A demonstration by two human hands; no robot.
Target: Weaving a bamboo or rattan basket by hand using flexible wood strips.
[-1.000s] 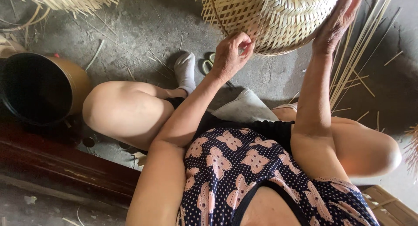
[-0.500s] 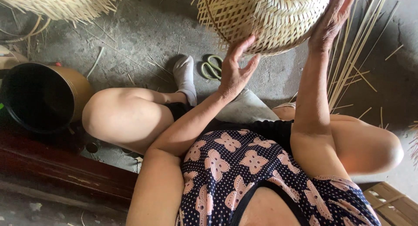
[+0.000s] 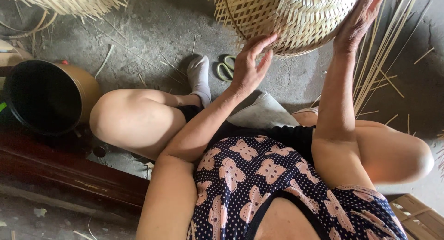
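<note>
- While the basket (image 3: 286, 18) is held up off the floor, only the spread left hand (image 3: 249, 66) props its lower wall — it could tip.
- Right hand (image 3: 358, 20) lies flat and open on the side — loose strip ends could prick fingers.
- Scissors (image 3: 225, 66) lie directly below.

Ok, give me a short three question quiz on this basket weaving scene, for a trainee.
1. True or false: both hands touch the woven basket.
2. What lies on the floor just beyond the white sock? A) scissors B) a hammer C) a cup
3. Which hand is nearer the bundle of bamboo strips?

Key
1. True: the left hand has fingertips on its lower side, and the right hand is pressed flat on it.
2. A, the scissors.
3. The right hand.
</note>
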